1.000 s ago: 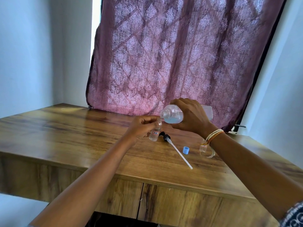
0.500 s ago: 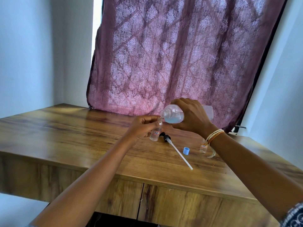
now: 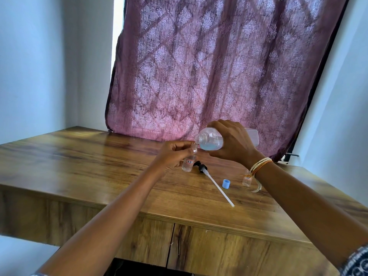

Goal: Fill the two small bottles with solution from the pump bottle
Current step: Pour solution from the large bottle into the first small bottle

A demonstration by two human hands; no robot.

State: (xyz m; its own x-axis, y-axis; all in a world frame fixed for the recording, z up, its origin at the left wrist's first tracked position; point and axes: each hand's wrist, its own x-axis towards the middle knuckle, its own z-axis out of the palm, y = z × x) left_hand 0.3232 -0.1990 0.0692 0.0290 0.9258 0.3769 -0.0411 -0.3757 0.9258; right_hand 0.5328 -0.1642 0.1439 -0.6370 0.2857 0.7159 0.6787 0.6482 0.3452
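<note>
My right hand (image 3: 233,142) grips the clear pump bottle (image 3: 211,140), tipped on its side with its open neck pointing left and bluish solution pooled near the neck. That neck sits just over the mouth of a small clear labelled bottle (image 3: 188,164), which my left hand (image 3: 175,154) holds upright on the wooden table (image 3: 99,172). The second small bottle (image 3: 247,180) stands further right, partly hidden behind my right wrist. The black pump head with its long white tube (image 3: 216,184) lies on the table between them.
A small blue cap (image 3: 226,184) stands on the table right of the tube. A purple patterned curtain (image 3: 219,66) hangs behind the table's far edge. Walls close in on the left and right.
Hardly anything has moved; the pump bottle stays tipped over the small bottle, and both hands hold their places.
</note>
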